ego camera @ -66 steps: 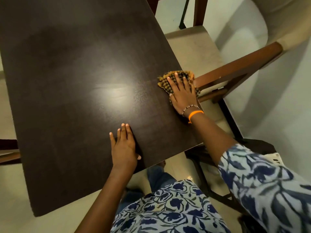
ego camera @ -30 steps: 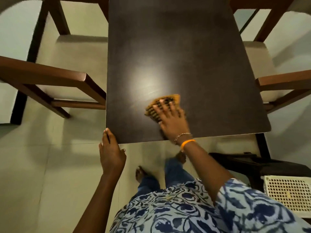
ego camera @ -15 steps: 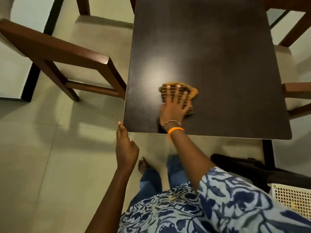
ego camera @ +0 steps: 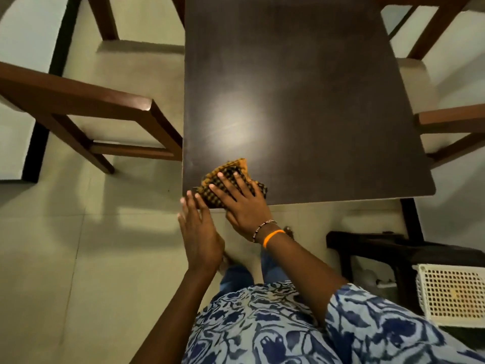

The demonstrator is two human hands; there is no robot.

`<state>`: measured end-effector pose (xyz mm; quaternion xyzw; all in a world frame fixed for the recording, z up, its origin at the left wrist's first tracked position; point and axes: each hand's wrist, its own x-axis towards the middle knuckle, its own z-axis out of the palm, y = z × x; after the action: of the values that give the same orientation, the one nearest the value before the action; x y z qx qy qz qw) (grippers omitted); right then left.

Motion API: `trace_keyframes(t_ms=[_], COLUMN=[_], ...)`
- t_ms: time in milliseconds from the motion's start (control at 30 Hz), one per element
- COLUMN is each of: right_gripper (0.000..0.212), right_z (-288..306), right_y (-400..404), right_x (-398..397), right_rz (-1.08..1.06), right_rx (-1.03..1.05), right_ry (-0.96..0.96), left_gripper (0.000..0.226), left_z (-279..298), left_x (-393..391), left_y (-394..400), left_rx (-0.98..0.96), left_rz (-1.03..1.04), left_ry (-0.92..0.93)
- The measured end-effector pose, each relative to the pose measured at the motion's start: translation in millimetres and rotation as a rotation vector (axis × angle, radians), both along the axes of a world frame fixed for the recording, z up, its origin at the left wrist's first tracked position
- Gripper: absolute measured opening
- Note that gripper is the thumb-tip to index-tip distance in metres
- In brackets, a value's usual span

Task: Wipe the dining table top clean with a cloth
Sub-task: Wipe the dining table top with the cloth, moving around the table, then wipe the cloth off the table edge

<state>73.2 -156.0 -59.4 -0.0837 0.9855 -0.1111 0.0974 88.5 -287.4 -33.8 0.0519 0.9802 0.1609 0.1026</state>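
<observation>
The dark brown dining table top (ego camera: pixel 301 88) fills the upper middle of the view. A yellow and black checked cloth (ego camera: pixel 231 172) lies at the table's near left corner. My right hand (ego camera: pixel 244 203) presses flat on the cloth with fingers spread, its heel past the near edge. My left hand (ego camera: pixel 199 232) is held flat and open just below that corner, fingertips at the table edge beside the cloth. An orange band and a bead bracelet sit on my right wrist.
A wooden chair (ego camera: pixel 86 106) with a pale seat stands close to the table's left side. Another wooden chair (ego camera: pixel 451 122) stands at the right. A dark stool (ego camera: pixel 380 248) and a white perforated basket (ego camera: pixel 454 292) are on the floor at lower right.
My right hand has slid the cloth from the table's right edge across to the near left corner. My left hand left the table top and now sits below that corner.
</observation>
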Motion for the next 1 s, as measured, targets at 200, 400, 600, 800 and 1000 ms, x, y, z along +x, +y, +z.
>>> trace_keyframes(t_ms=[200,400,600,800,1000], right_gripper=[0.064,0.062,0.062,0.061,0.057], right_z=[6,7,10,11,15], right_y=[84,177,260,331,389], right_x=[39,76,109,134,166], right_rz=[-0.223,-0.45,-0.602,-0.629,-0.772], right_rx=[0.079,0.136,0.104,0.087,-0.468], right_ry=[-0.023,-0.057,-0.036,-0.025,0.083], left_gripper=[0.083,0.08,0.077,0.074,0.075], left_z=[4,5,10,22,23], left_x=[4,25,57,108,154], left_y=[56,95,151,232,320], left_rx=[-0.067,-0.016,0.001,0.127,0.295], left_rz=[-0.37,-0.44,-0.473,-0.463,-0.424], left_ry=[-0.012,-0.037,-0.053,-0.076,-0.381])
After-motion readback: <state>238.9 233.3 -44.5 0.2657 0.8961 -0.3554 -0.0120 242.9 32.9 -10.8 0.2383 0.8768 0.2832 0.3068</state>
